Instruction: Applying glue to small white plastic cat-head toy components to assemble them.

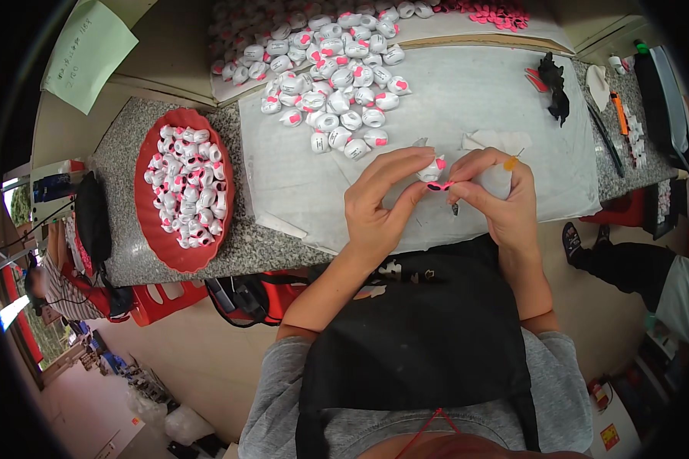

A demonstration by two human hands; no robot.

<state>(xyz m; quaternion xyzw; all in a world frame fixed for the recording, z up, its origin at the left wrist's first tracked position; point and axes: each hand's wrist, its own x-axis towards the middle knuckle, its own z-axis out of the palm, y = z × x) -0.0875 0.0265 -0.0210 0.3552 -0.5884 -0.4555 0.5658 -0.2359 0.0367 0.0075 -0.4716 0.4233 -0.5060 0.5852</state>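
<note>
Above the paper-covered part of the table, my left hand [386,195] pinches a small white figurine head [432,170] with a pink bow. My right hand [501,191] is closed at the fingertips on a tiny pink-and-black glasses-shaped piece [439,186], which touches the head's lower side. Left fingertips also meet this piece. A yellow-orange tip with a thin needle [512,163] shows by my right fingers, joined to a whitish translucent body partly hidden by that hand. Many similar white heads [337,99] lie loose beyond my left hand.
A red scalloped tray [180,264] at the left holds white heads with dark-and-pink fronts. Pink pieces [490,14] lie at the far edge. Black scraps [555,88], an orange cutter [618,113] and a dark rod [606,141] lie to the right. Other people are at both sides.
</note>
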